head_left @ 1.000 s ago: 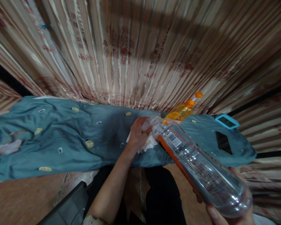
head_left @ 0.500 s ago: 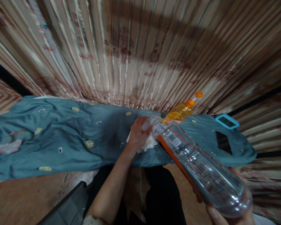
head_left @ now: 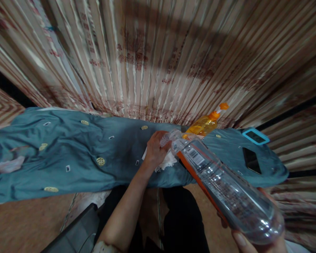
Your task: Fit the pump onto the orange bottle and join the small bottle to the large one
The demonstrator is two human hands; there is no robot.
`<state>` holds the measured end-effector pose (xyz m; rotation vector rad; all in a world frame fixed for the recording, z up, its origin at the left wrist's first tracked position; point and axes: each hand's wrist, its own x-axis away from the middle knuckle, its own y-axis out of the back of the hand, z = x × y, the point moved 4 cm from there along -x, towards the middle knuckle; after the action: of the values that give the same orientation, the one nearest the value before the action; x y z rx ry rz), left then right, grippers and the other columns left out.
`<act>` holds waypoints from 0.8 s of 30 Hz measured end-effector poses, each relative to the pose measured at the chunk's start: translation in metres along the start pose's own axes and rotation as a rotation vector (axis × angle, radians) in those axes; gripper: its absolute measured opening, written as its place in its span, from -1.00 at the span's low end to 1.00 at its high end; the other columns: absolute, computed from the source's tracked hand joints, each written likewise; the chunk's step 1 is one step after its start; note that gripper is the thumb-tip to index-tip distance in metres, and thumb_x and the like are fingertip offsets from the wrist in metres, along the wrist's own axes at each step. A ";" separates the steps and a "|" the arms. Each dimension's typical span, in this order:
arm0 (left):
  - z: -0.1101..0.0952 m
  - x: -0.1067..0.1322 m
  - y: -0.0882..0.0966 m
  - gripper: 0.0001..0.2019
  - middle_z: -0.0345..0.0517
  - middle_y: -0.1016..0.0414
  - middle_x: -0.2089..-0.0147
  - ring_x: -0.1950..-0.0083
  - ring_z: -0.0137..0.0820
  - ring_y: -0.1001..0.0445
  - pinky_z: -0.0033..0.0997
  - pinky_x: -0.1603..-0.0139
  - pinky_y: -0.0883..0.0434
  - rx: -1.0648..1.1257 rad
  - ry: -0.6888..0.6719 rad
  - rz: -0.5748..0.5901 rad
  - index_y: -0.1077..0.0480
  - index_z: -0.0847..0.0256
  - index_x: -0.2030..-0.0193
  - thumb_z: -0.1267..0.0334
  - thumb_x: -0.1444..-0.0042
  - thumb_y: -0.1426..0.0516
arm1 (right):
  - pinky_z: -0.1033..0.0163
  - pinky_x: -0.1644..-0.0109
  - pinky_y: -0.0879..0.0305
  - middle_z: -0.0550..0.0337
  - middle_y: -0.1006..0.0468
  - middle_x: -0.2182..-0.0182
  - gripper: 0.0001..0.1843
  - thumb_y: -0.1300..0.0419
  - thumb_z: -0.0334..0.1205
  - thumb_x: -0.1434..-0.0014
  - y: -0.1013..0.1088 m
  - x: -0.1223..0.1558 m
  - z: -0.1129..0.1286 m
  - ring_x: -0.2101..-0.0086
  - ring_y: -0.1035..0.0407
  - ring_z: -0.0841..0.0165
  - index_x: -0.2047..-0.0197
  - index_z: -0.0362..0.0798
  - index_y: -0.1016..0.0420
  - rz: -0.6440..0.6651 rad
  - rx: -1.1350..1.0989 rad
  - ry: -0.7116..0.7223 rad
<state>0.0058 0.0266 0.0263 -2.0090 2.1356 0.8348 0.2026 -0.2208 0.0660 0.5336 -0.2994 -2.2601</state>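
Note:
A large clear plastic bottle (head_left: 231, 189) with a barcode and an orange label side lies tilted across the view, its neck low and toward the left. My right hand (head_left: 243, 242) is closed round its base, partly cut off by the lower edge. Up at the bottle's mouth, my left hand (head_left: 156, 149) grips a small clear plastic piece (head_left: 168, 137); whether this is a small bottle or a funnel I cannot tell. Crumpled white tissue (head_left: 167, 161) lies under and beside my left hand. Just behind the bottle's neck is an amber pump bottle (head_left: 202, 124) with an orange top.
A teal patterned cloth (head_left: 76, 154) covers the long surface before me. On its right end rest a black phone (head_left: 251, 160) and a blue-framed device (head_left: 255, 136). Another crumpled tissue (head_left: 10, 165) is at far left. Striped curtains (head_left: 137, 52) hang behind.
Almost nothing differs. Both hands and the tilted clear bottle hold their places, with only a very slight shift at the bottle.

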 end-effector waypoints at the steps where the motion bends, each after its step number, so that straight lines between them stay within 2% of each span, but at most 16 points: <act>1: 0.000 0.000 0.000 -0.78 0.01 -0.60 0.05 0.03 -0.22 -0.57 -0.22 -0.07 -0.50 -0.004 0.000 0.002 -0.51 0.24 0.05 0.37 -0.15 -0.21 | -0.67 -0.24 0.16 -0.20 -0.20 -0.33 0.16 -0.48 0.10 0.14 0.000 -0.001 0.001 -0.26 -0.12 -0.39 -0.46 0.05 -0.11 -0.020 -0.021 -0.017; 3: 0.000 0.000 0.000 -0.79 0.00 -0.60 0.06 0.04 -0.23 -0.57 -0.23 -0.06 -0.50 -0.009 -0.005 0.005 -0.52 0.23 0.06 0.37 -0.15 -0.21 | -0.68 -0.25 0.22 -0.18 -0.21 -0.33 0.20 -0.52 0.06 0.21 0.002 -0.003 -0.002 -0.27 -0.10 -0.40 -0.45 0.07 -0.13 -0.033 -0.051 -0.037; 9: -0.001 0.000 0.000 -0.79 0.03 -0.60 0.07 0.03 -0.22 -0.57 -0.23 -0.05 -0.49 0.000 -0.015 -0.002 -0.52 0.26 0.05 0.37 -0.17 -0.20 | -0.71 -0.20 0.18 -0.14 -0.20 -0.34 0.24 -0.54 -0.06 0.26 0.013 -0.002 -0.023 -0.28 -0.07 -0.42 -0.46 0.19 -0.10 0.001 -0.124 -0.118; 11: -0.001 0.001 0.000 -0.79 0.02 -0.59 0.07 0.04 -0.22 -0.57 -0.23 -0.05 -0.49 0.008 -0.017 -0.005 -0.51 0.26 0.05 0.37 -0.17 -0.20 | -0.72 -0.19 0.17 -0.13 -0.23 -0.33 0.24 -0.54 -0.04 0.27 0.014 -0.001 -0.024 -0.27 -0.10 -0.42 -0.46 0.20 -0.11 -0.009 -0.112 -0.118; 13: -0.002 0.001 0.001 -0.80 0.00 -0.59 0.07 0.04 -0.23 -0.57 -0.25 -0.05 -0.49 0.016 -0.009 -0.007 -0.51 0.24 0.06 0.38 -0.17 -0.19 | -0.71 -0.16 0.09 -0.15 -0.23 -0.32 0.25 -0.54 -0.01 0.27 0.013 -0.001 -0.025 -0.23 -0.16 -0.42 -0.46 0.19 -0.09 -0.005 -0.079 -0.102; 17: -0.002 0.000 0.000 -0.79 0.00 -0.59 0.06 0.03 -0.23 -0.57 -0.25 -0.06 -0.49 0.006 0.013 0.004 -0.51 0.23 0.06 0.38 -0.16 -0.20 | -0.60 -0.19 -0.06 -0.18 -0.20 -0.33 0.22 -0.48 0.09 0.17 0.013 -0.001 -0.030 -0.24 -0.18 -0.34 -0.49 0.10 -0.03 0.046 -0.019 -0.061; 21: -0.003 0.000 0.001 -0.80 -0.01 -0.60 0.07 0.04 -0.24 -0.57 -0.25 -0.05 -0.49 0.005 0.007 -0.001 -0.52 0.23 0.06 0.37 -0.17 -0.19 | -0.60 -0.25 0.07 -0.18 -0.19 -0.34 0.25 -0.50 0.06 0.19 0.016 -0.003 -0.029 -0.27 -0.13 -0.33 -0.49 0.07 -0.02 0.044 -0.023 -0.056; 24: -0.003 0.000 0.001 -0.80 -0.01 -0.60 0.08 0.05 -0.24 -0.57 -0.26 -0.04 -0.50 0.011 0.005 -0.003 -0.52 0.23 0.06 0.35 -0.17 -0.20 | -0.65 -0.22 0.10 -0.23 -0.20 -0.33 0.30 -0.54 0.01 0.25 0.011 -0.003 -0.015 -0.25 -0.13 -0.40 -0.49 0.06 -0.03 0.016 -0.052 -0.080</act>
<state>0.0057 0.0252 0.0287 -2.0108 2.1349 0.8169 0.2186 -0.2262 0.0574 0.4131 -0.2826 -2.2705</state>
